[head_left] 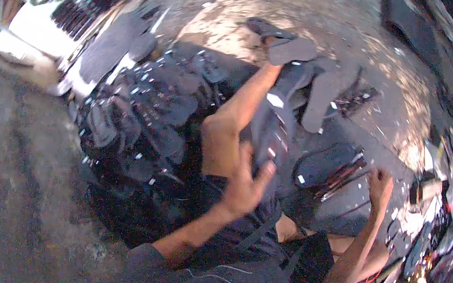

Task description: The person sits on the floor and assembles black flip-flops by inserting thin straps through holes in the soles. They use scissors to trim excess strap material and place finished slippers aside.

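My left hand [244, 189] hovers beside my bent knee, blurred by motion. Its thumb and fingers are spread, and nothing shows in them. Over to the right, my right hand [381, 181] is closed, with its fingers curled together. Whatever it may hold is too small or hidden to name. Next to that hand lies a dark sandal sole [327, 162] with a thin light outline. Reddish-brown thin strips [342, 179] rest between this sole and another dark flat piece [343, 203].
A heap of dark sandals [144, 107] fills the floor left of my leg. Grey soles [325, 93] lie beyond my knee, near my sandalled foot [273, 42]. Mixed clutter [429, 222] spreads at the lower right. Bare concrete [15, 192] runs along the left.
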The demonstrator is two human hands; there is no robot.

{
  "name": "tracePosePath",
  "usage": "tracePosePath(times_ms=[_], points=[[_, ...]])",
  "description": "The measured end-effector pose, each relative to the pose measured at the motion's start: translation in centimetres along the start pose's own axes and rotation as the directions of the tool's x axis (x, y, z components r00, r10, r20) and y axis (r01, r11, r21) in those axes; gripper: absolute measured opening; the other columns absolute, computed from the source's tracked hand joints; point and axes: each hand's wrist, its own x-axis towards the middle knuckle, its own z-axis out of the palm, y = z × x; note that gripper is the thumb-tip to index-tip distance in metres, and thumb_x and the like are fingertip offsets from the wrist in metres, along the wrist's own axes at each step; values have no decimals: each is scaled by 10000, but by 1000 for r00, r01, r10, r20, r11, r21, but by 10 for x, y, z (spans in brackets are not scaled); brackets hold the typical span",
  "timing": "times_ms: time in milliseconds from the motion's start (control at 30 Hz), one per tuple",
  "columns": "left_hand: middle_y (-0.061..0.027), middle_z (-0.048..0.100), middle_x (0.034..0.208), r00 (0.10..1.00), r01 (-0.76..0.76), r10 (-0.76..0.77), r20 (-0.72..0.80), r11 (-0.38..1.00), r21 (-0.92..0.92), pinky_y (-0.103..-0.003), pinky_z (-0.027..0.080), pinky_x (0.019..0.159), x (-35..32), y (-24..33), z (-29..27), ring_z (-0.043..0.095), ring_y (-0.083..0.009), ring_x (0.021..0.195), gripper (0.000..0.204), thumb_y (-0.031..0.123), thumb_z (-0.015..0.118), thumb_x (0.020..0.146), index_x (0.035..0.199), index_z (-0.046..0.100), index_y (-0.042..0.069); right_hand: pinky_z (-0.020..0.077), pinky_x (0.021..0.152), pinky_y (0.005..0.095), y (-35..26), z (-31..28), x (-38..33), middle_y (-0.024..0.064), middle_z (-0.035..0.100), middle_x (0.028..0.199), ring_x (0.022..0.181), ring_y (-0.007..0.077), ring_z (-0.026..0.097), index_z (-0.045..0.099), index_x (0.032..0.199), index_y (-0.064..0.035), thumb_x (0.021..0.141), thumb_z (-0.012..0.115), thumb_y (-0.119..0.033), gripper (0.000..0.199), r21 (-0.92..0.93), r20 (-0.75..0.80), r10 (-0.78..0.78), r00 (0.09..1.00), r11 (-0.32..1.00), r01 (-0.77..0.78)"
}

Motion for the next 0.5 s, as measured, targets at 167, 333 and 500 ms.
tracePosePath(times_ms=[167,333,500], points=[[-163,510,1491,939,41,-116,-323,972,-231,-433,354,1204,64,-23,-116,507,-272,1378,641,186,653,1026,1566,352,14,560,847,496,18,91,20,253,766,963,922,433,742,774,1126,-16,783,799,-291,440,-152,-283,-242,928,967,206],[-194,548,1470,583,138,89,-808,969,206,-420,421,1143,35,-6,-234,553,-311,1338,657,223,669,1036,1576,377,-13,560,905,484,26,88,14,234,777,999,980,411,747,778,1129,-29,721,761,-258,468,-60,-173,110,979,991,-122],[-226,551,1500,582,574,28,-813,695,434,-466,414,1165,-4,-67,-351,532,-356,1385,621,258,679,1027,1536,464,-25,578,796,434,6,70,-3,190,791,1027,877,271,754,769,1108,18,893,754,-196,303,172,-299,7,954,984,47]])
